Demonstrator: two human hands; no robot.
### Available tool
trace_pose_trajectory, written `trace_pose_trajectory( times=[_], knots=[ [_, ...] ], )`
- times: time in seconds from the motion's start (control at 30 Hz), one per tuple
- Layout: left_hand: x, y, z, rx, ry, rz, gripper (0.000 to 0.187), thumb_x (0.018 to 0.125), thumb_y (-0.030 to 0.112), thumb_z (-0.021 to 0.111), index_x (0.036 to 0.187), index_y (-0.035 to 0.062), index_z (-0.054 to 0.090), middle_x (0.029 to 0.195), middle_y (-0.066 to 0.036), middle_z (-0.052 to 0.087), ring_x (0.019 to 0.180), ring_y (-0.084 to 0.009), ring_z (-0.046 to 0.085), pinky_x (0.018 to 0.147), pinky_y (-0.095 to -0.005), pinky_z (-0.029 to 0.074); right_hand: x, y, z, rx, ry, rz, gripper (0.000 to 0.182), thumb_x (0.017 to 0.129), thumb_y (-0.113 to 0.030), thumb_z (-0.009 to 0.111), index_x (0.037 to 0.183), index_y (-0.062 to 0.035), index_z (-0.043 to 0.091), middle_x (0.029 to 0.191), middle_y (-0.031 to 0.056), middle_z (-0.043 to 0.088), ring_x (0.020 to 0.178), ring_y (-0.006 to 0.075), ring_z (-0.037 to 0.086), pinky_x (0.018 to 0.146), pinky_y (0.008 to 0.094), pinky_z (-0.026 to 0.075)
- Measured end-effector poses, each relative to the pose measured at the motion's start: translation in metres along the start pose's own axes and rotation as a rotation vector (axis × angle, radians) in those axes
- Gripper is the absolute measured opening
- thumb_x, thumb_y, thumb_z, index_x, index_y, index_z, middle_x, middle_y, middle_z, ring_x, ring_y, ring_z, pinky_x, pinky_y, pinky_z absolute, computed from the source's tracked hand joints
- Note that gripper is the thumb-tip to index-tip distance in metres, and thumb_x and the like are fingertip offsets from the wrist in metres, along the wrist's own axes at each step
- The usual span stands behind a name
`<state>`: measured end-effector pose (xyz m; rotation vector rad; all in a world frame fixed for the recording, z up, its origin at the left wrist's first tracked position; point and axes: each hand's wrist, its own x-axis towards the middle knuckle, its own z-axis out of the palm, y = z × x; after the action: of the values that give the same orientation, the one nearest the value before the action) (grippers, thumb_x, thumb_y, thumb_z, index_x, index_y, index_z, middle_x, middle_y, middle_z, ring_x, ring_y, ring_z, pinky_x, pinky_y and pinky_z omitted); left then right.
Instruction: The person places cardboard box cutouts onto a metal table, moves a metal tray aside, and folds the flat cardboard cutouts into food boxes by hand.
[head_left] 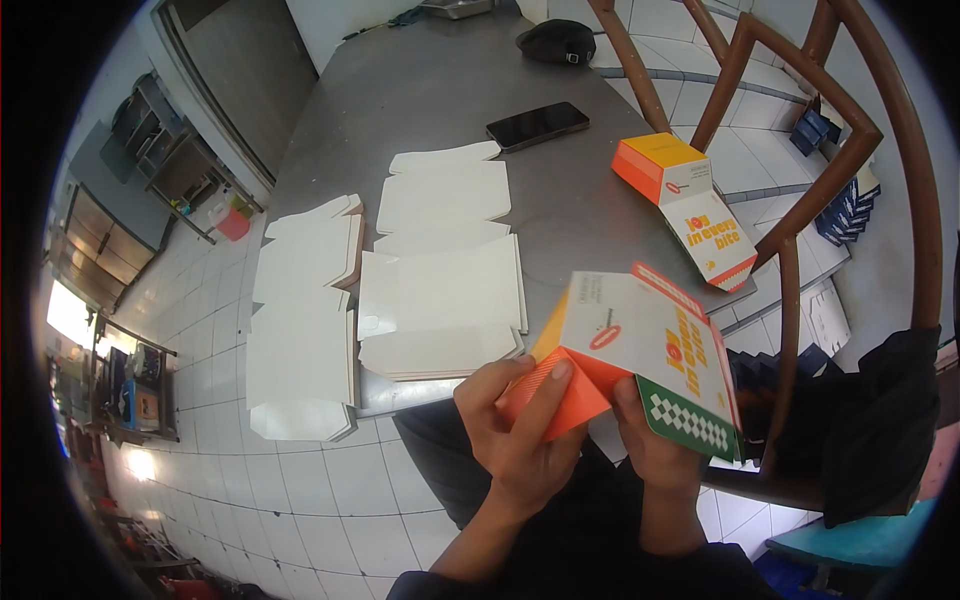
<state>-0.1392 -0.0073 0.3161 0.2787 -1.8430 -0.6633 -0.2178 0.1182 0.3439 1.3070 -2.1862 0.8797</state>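
Observation:
A partly folded food carton (640, 335), printed in white, orange, yellow and green, is held between both hands above my lap. My left hand (525, 430) grips its orange corner flap, thumb and fingers pressed on the panel. Underneath the carton, my right hand (660, 440) holds the side near the green checkered flap; part of its fingers is hidden. A second carton (700, 215) of the same print lies folded at the table's right edge. To the left, two stacks of flat white blanks, a left stack (305, 320) and a right stack (440, 280), rest on the table.
The grey table (400, 90) carries a black phone (538, 126) and a dark cap (556, 42) farther back. A brown metal railing or chair frame (785, 160) stands close on the right, before white tiled steps. Dark folded boxes (850, 210) sit beyond it.

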Motion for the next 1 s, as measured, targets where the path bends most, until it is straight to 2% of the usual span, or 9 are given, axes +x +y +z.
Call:
trace_pose_trajectory(
  times=[0.03,0.17,0.23,0.33,0.47,0.57,0.67,0.77,1.0],
  knots=[
    [0.000,0.000,0.000,-0.026,0.020,0.013,0.031,0.092,0.017,0.071,0.119,0.0046,0.065,0.122,-0.017,0.050,0.112,-0.0303,0.056,0.091,-0.0396,0.051,-0.001,-0.002,0.005,0.265,0.018,0.110,0.031,0.100,-0.016,0.061,0.130,-0.0088,0.066,0.124,0.0055,0.068,0.109,0.0202,0.066,0.094,0.0372,0.053],
    [-0.001,0.002,0.004,-0.105,0.127,0.045,0.028,0.094,0.026,0.071,0.112,0.0061,0.061,0.123,-0.018,0.052,0.117,-0.0319,0.056,0.100,-0.0470,0.049,0.000,-0.011,0.015,0.978,0.045,0.423,0.028,0.099,-0.013,0.063,0.127,-0.0106,0.070,0.120,0.0036,0.069,0.105,0.0205,0.069,0.087,0.0348,0.056],
    [0.000,0.004,0.002,-0.062,0.092,0.033,0.026,0.094,0.025,0.070,0.110,0.0068,0.061,0.122,-0.018,0.054,0.118,-0.0326,0.057,0.105,-0.0517,0.046,0.000,-0.013,0.019,0.990,0.053,0.422,0.029,0.097,-0.010,0.066,0.126,-0.0093,0.070,0.118,0.0040,0.070,0.103,0.0211,0.069,0.084,0.0336,0.057],
    [0.006,0.016,-0.010,0.005,-0.015,-0.039,0.022,0.093,0.020,0.070,0.109,0.0070,0.061,0.120,-0.017,0.058,0.118,-0.0331,0.059,0.111,-0.0571,0.039,-0.011,-0.009,0.031,0.732,0.053,0.349,0.033,0.096,-0.009,0.067,0.129,-0.0091,0.068,0.118,0.0033,0.070,0.103,0.0215,0.070,0.084,0.0324,0.057],
    [0.018,0.031,-0.021,-0.018,-0.088,-0.175,0.017,0.092,0.013,0.068,0.105,0.0045,0.063,0.118,-0.016,0.060,0.117,-0.0331,0.060,0.114,-0.0589,0.034,-0.015,-0.008,0.031,0.648,0.029,0.263,0.038,0.102,-0.018,0.059,0.140,-0.0140,0.059,0.124,0.0012,0.069,0.113,0.0200,0.066,0.095,0.0333,0.053],
    [0.018,0.028,-0.021,-0.067,-0.055,-0.226,0.018,0.087,0.011,0.072,0.102,0.0036,0.065,0.118,-0.016,0.063,0.114,-0.0345,0.063,0.110,-0.0606,0.037,-0.020,-0.006,0.033,0.205,-0.069,0.130,0.024,0.102,-0.020,0.062,0.121,-0.0058,0.063,0.107,0.0045,0.068,0.094,0.0166,0.066,0.080,0.0319,0.053],
    [0.016,0.027,-0.019,-0.162,-0.035,-0.299,0.017,0.087,0.010,0.073,0.100,0.0026,0.066,0.117,-0.016,0.063,0.113,-0.0342,0.064,0.107,-0.0601,0.041,-0.008,-0.013,0.030,0.439,0.043,0.183,0.018,0.099,-0.018,0.067,0.107,-0.0015,0.067,0.093,0.0061,0.069,0.081,0.0179,0.068,0.069,0.0323,0.053],
    [0.016,0.027,-0.018,-0.206,-0.050,-0.343,0.015,0.088,0.008,0.071,0.100,0.0014,0.065,0.116,-0.015,0.062,0.113,-0.0330,0.064,0.107,-0.0583,0.042,-0.040,0.001,0.043,0.007,-0.010,0.081,0.018,0.097,-0.017,0.070,0.106,-0.0012,0.067,0.094,0.0072,0.069,0.081,0.0211,0.068,0.071,0.0327,0.054],
    [0.028,0.032,-0.032,-0.181,-0.188,-0.408,0.014,0.086,-0.001,0.071,0.099,-0.0008,0.065,0.116,-0.016,0.064,0.113,-0.0320,0.066,0.106,-0.0533,0.046,-0.034,0.003,0.042,0.265,0.035,0.119,0.023,0.096,-0.015,0.070,0.112,-0.0008,0.063,0.101,0.0089,0.066,0.088,0.0219,0.066,0.075,0.0335,0.053]
  ],
)
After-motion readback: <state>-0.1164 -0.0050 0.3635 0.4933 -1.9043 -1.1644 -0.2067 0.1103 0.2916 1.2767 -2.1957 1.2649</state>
